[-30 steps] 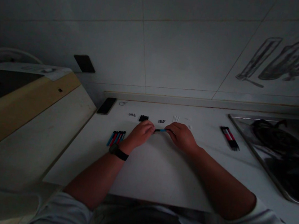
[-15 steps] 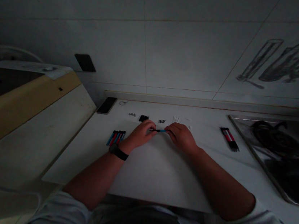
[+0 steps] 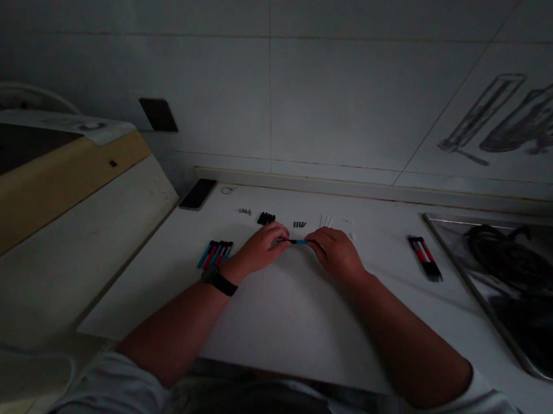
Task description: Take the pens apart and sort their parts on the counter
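Observation:
Between my two hands a slim blue-and-black pen lies level, just above the white counter. My left hand is closed on its black end, and my right hand pinches the blue end. Behind my left fingers sit several black pen parts. Small dark springs or grips are lined up beyond the pen. Thin white refills lie just behind my right hand. Several blue and red pen barrels rest left of my left wrist.
A phone lies at the counter's back left, near small metallic pieces. Red, white and black pens lie to the right, beside a gas stove. The tiled wall closes off the back.

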Motion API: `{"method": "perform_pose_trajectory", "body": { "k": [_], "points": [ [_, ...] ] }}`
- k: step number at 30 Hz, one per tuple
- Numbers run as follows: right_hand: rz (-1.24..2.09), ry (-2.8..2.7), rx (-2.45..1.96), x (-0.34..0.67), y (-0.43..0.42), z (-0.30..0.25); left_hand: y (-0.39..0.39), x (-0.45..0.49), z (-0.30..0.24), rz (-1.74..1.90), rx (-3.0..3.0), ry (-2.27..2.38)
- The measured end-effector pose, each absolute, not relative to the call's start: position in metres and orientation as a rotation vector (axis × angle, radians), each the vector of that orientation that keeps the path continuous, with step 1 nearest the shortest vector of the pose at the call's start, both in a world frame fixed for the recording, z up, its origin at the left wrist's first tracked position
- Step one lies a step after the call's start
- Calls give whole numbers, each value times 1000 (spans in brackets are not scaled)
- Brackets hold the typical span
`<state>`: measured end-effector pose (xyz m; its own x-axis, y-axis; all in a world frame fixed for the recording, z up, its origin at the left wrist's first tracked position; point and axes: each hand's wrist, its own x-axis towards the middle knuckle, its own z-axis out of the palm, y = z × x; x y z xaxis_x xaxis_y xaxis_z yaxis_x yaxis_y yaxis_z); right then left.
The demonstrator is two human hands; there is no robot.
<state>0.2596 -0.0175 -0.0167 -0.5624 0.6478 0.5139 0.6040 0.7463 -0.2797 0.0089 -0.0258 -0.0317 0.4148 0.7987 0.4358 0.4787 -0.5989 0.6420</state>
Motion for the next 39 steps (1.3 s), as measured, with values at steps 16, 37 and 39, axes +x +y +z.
{"method": "perform_pose_trajectory", "body": {
  "k": [16, 37, 39],
  "points": [
    [91, -2299, -983, 264, -15, -21, -24, 8, -29, 1081, 2241, 1161],
    [880, -1659, -970, 265, -1, -22, -24, 8, -31, 1168, 2215, 1110],
    [1100, -1502, -888, 262, -1, -21, -27, 9, -31, 1065, 2248, 1024]
  ]
}}
